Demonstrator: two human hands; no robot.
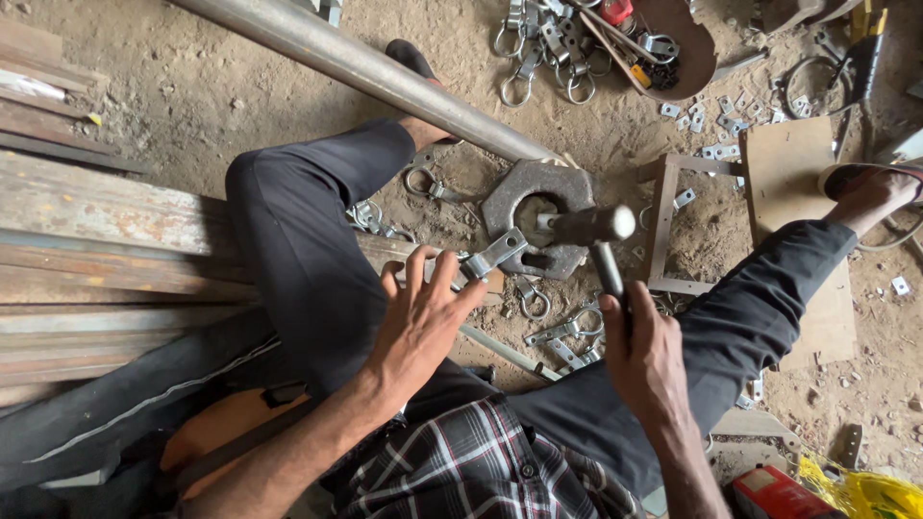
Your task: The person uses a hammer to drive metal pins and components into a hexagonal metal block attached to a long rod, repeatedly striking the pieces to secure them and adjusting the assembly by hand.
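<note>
Steel on steel: the left hand (pixel 423 317) pinches a stiff, flat grey metal bracket (pixel 495 255) over a heavy hexagonal iron block (pixel 538 226); the right hand (pixel 644 356) is closed around a weighty steel hammer (pixel 591 231) low on the handle.

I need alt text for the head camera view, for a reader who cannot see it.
Seen from above, a seated person's left hand holds a flat metal bracket on a thick hexagonal metal block lying on the sandy ground, while the right hand grips a hammer with its head over the block. More brackets with rings and a long steel pipe lie nearby.
</note>
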